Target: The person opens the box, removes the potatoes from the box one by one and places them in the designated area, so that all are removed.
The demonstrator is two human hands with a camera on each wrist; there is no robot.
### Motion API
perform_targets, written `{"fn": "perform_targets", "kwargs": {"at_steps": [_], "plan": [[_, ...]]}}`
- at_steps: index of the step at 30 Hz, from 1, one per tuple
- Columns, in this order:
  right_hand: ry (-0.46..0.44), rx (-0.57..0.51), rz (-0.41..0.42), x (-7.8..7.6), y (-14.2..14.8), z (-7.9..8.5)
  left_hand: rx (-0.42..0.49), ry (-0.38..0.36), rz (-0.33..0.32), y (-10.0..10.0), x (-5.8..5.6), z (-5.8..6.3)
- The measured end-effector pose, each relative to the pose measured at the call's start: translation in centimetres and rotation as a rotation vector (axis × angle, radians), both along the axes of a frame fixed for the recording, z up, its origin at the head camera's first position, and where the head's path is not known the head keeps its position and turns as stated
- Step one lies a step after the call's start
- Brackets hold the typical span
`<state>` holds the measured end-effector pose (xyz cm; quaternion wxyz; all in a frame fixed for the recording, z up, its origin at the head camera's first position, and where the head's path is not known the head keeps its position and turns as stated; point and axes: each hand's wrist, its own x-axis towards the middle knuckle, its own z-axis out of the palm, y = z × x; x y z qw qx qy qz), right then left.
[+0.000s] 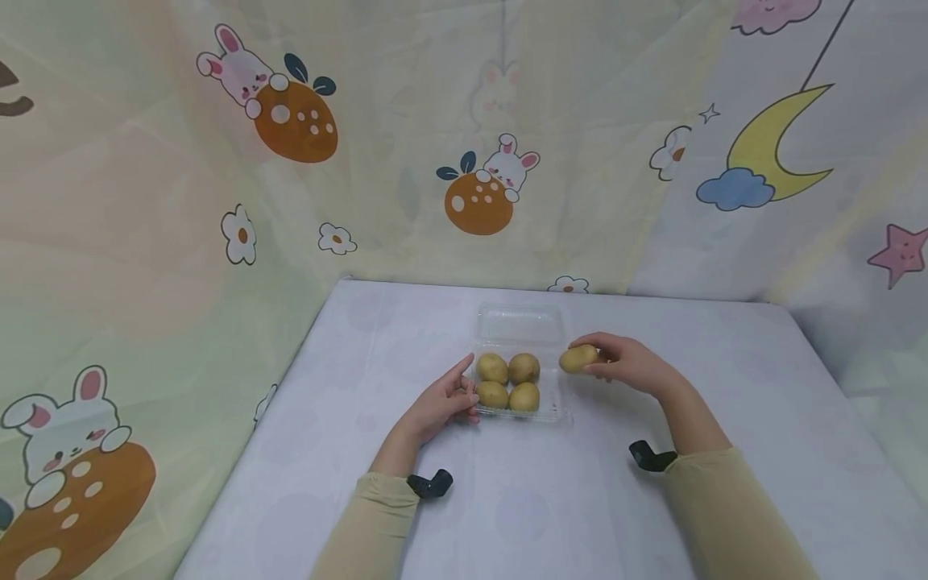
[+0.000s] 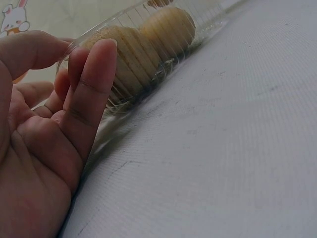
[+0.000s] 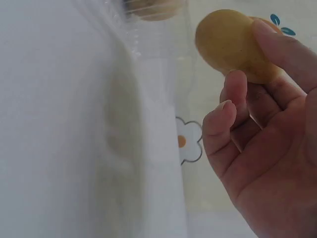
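Note:
A clear plastic clamshell box point(image 1: 551, 403) lies on the table with its lid folded back. Several potatoes point(image 1: 524, 368) sit in its left and middle part, with bare plastic at the right. My left hand point(image 1: 441, 403) holds the box at its left wall, thumb at the rim and index finger stretched along the side. In the left wrist view potatoes point(image 2: 168, 32) show through the ribbed wall. Just right of the box, my right hand point(image 1: 629, 362) pinches another potato point(image 3: 233, 44) between thumb and fingers, above the table; its lower fingers are loosely bent.
A white cloth covers the table point(image 1: 500, 499). Behind and beside it hangs a curtain point(image 1: 406, 201) printed with rabbits, flowers and a moon. Dark wrist devices point(image 1: 431, 484) sit at both sleeve cuffs. The raised lid point(image 1: 519, 324) lies at the box's far side.

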<state>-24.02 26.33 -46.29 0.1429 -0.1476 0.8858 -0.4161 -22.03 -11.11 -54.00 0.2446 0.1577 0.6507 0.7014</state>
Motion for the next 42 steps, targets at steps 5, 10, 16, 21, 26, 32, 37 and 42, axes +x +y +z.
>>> {"fn": "perform_targets", "kwargs": {"at_steps": [5,10,16,21,26,32,37,42], "plan": [[0.060,-0.008,-0.069,0.7,1.4,-1.4,0.009,-0.008,0.001,0.0,0.0,0.1],[0.036,-0.027,-0.119,1.0,2.2,-2.4,0.016,-0.009,-0.001,0.0,0.0,0.1],[0.005,-0.015,-0.160,1.1,2.8,-3.8,0.001,-0.010,0.007,0.1,0.1,-0.1],[0.026,0.008,-0.178,1.2,3.3,-4.9,-0.006,-0.021,0.014,0.1,0.1,-0.1],[0.007,-0.039,-0.187,1.3,3.4,-5.5,-0.006,-0.021,0.020,0.1,0.1,-0.1],[-0.036,-0.073,-0.187,1.4,3.5,-5.9,-0.009,-0.016,0.018,0.1,0.1,0.0],[-0.039,-0.069,-0.184,1.4,3.4,-6.1,-0.009,-0.017,0.021,0.1,0.1,-0.1],[-0.015,-0.043,-0.166,1.3,3.5,-6.3,-0.015,-0.020,0.025,0.1,0.0,-0.2]]}}
